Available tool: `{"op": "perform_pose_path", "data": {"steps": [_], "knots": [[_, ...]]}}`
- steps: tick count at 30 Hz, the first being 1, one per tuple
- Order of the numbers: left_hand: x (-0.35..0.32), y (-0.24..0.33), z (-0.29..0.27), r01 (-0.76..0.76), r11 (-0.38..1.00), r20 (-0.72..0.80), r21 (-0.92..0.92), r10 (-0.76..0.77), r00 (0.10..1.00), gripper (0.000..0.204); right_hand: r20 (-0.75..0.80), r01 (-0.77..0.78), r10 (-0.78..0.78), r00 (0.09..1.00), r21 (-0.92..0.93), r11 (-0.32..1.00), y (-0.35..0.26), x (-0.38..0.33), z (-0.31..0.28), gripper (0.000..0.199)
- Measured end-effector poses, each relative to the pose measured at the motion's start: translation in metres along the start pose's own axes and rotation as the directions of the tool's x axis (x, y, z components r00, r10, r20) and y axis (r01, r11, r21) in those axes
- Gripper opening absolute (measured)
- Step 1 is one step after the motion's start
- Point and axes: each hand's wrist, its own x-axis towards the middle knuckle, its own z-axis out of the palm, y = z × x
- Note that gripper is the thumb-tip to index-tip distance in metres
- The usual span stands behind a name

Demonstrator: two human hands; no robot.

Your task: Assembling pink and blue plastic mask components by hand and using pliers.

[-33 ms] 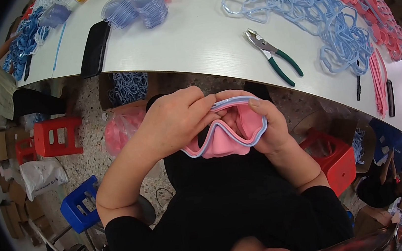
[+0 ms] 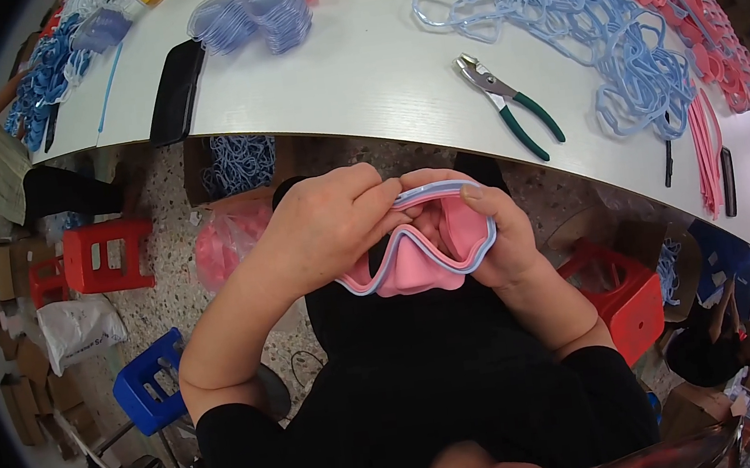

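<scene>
Both my hands hold a pink soft mask skirt with a pale blue frame around its rim, in front of my chest below the table edge. My left hand grips its left side, fingers pressed over the top of the frame. My right hand clasps the right side, thumb on the upper rim. On the white table above lie green-handled pliers, a pile of pale blue frames and pink mask parts.
A stack of clear blue lenses and a black flat case lie at the table's left. Red stools, a blue stool, a pink bag and cardboard boxes stand on the floor. Another person sits at lower right.
</scene>
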Motion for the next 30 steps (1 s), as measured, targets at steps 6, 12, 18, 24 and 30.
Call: {"op": "perform_pose_path", "data": {"steps": [6,12,18,24,30], "knots": [[0.001,-0.006,0.002,0.028,0.984,-0.078,-0.175,-0.043,0.996,0.019,0.007,0.016,-0.017,1.0,0.062,0.998,-0.007,-0.001,0.016,0.059],[-0.005,-0.008,-0.001,0.129,0.951,-0.138,-0.282,-0.173,0.975,0.017,0.045,-0.002,-0.004,0.999,0.123,0.992,0.002,-0.003,-0.023,0.046],[-0.006,-0.005,-0.001,0.131,0.951,-0.109,-0.282,-0.168,0.98,0.016,-0.092,0.136,-0.148,0.985,-0.126,0.983,0.003,-0.005,-0.009,0.037],[-0.007,-0.005,-0.011,0.123,0.953,-0.141,-0.278,-0.167,0.976,0.016,0.007,0.148,-0.149,0.989,0.05,0.988,0.005,-0.003,-0.005,0.043],[-0.011,-0.011,-0.016,0.162,0.961,-0.196,-0.223,-0.207,0.959,0.017,0.062,0.149,-0.142,0.988,-0.138,0.979,-0.004,-0.007,-0.001,0.061]]}}
